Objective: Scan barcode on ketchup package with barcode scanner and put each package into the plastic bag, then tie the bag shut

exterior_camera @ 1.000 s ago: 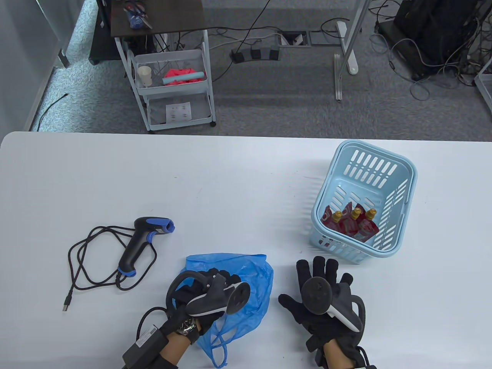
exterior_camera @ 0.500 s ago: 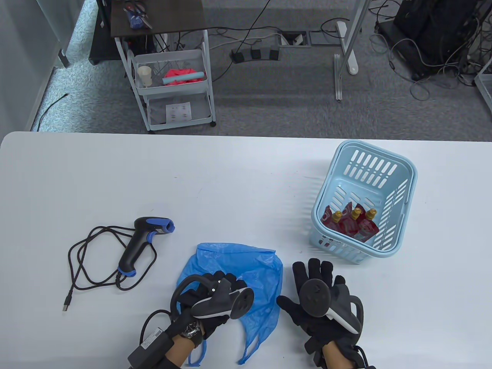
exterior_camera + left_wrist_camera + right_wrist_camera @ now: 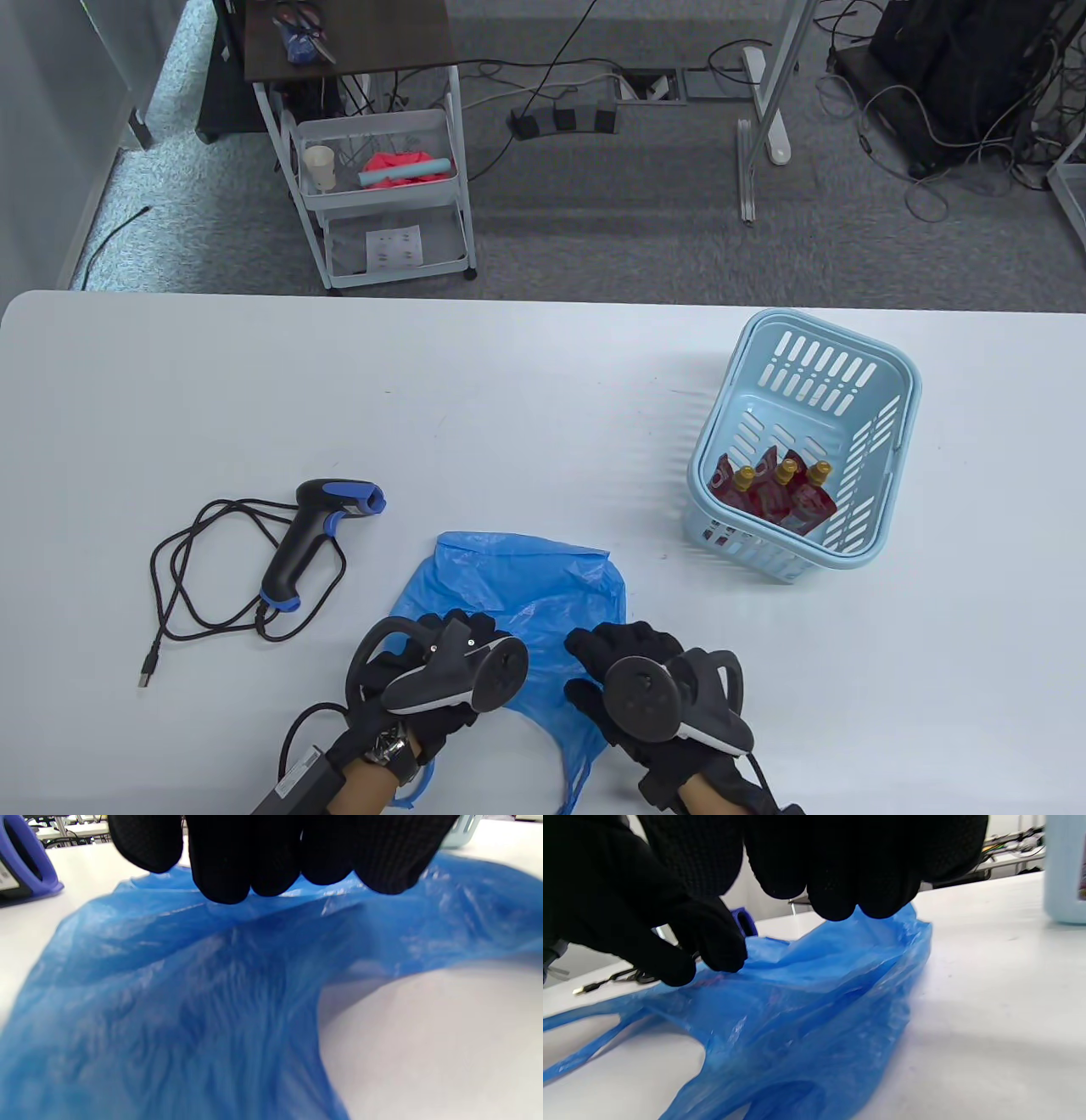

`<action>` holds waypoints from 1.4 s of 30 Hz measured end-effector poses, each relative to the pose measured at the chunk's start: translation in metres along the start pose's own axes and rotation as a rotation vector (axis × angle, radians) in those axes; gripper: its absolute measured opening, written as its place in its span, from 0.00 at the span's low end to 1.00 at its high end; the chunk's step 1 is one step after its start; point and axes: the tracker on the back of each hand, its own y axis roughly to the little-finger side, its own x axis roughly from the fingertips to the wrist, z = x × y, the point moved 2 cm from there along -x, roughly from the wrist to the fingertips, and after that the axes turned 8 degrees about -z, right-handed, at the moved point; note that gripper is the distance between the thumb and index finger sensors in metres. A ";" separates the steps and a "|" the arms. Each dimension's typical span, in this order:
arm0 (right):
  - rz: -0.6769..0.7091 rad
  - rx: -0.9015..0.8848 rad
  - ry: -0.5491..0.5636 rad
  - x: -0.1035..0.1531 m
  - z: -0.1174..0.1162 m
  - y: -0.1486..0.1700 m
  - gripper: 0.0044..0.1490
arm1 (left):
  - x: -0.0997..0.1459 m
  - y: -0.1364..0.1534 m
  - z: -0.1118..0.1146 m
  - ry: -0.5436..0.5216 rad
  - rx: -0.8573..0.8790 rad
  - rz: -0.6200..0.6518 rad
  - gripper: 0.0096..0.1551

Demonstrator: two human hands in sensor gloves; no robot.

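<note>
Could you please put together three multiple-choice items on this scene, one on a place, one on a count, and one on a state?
1. Where do the ketchup packages lie?
A. In the light blue basket
B. Inside the blue plastic bag
C. Beside the barcode scanner

2. How many gold-capped ketchup packages show in the basket?
A. One
B. Three
C. Five

3. What is the state of the barcode scanner?
A. Held in the left hand
B. Held in the right hand
C. Lying untouched on the table, its cable beside it

Answers:
1. A: the red packages stand inside the basket at the table's right, apart from the bag.
2. B: three gold caps are visible side by side in the table view.
3. C: both hands are at the bag, and the scanner lies to their left with no hand on it.
</note>
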 end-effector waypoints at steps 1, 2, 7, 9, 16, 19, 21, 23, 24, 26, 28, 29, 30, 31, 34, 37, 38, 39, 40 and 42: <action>0.017 0.020 -0.047 -0.004 -0.006 -0.004 0.34 | -0.001 0.000 0.004 0.013 -0.002 -0.009 0.32; 0.020 0.031 -0.082 -0.007 -0.011 -0.006 0.32 | -0.004 0.000 0.008 0.031 -0.001 -0.014 0.32; 0.035 0.089 -0.224 -0.019 -0.043 -0.013 0.35 | -0.010 0.001 0.015 0.050 0.013 -0.031 0.33; 0.034 0.158 -0.260 -0.018 -0.056 -0.015 0.40 | -0.011 0.002 0.016 0.066 0.021 -0.038 0.33; 0.014 0.246 -0.175 -0.019 -0.061 -0.020 0.28 | -0.014 0.004 0.017 0.086 0.040 -0.046 0.32; -0.002 0.208 -0.165 -0.021 -0.060 -0.017 0.23 | -0.014 0.004 0.017 0.088 0.046 -0.043 0.32; -0.007 0.200 -0.162 -0.022 -0.060 -0.016 0.22 | -0.014 0.005 0.018 0.093 0.049 -0.039 0.32; -0.014 0.185 -0.155 -0.022 -0.060 -0.015 0.23 | -0.013 0.005 0.018 0.104 0.054 -0.034 0.33; -0.011 0.185 -0.157 -0.021 -0.060 -0.015 0.23 | -0.013 0.005 0.018 0.110 0.054 -0.033 0.33; 0.001 0.162 -0.189 -0.020 -0.060 -0.014 0.29 | -0.013 0.005 0.018 0.112 0.050 -0.033 0.33; -0.002 0.165 -0.263 -0.018 -0.063 -0.014 0.39 | -0.013 0.006 0.018 0.109 0.052 -0.036 0.33; -0.001 0.177 -0.266 -0.018 -0.063 -0.015 0.39 | -0.013 0.007 0.018 0.111 0.057 -0.038 0.33; 0.004 0.206 -0.249 -0.017 -0.064 -0.017 0.38 | -0.014 0.008 0.018 0.115 0.062 -0.040 0.33; 0.003 0.227 -0.224 -0.017 -0.065 -0.018 0.36 | -0.014 0.008 0.018 0.116 0.065 -0.043 0.33; -0.011 0.200 -0.184 -0.018 -0.066 -0.019 0.24 | -0.015 0.010 0.019 0.117 0.079 -0.045 0.33; -0.015 0.200 -0.189 -0.019 -0.065 -0.019 0.22 | -0.015 0.011 0.019 0.115 0.089 -0.043 0.33; -0.018 0.188 -0.196 -0.020 -0.065 -0.017 0.22 | -0.014 0.012 0.019 0.117 0.095 -0.041 0.33; -0.024 0.173 -0.202 -0.020 -0.064 -0.016 0.23 | -0.014 0.012 0.019 0.120 0.098 -0.040 0.33; -0.038 0.127 -0.210 -0.021 -0.062 -0.012 0.23 | -0.014 0.013 0.018 0.123 0.102 -0.038 0.33; -0.053 0.048 -0.217 -0.023 -0.059 -0.006 0.23 | -0.012 0.016 0.014 0.112 0.127 -0.035 0.33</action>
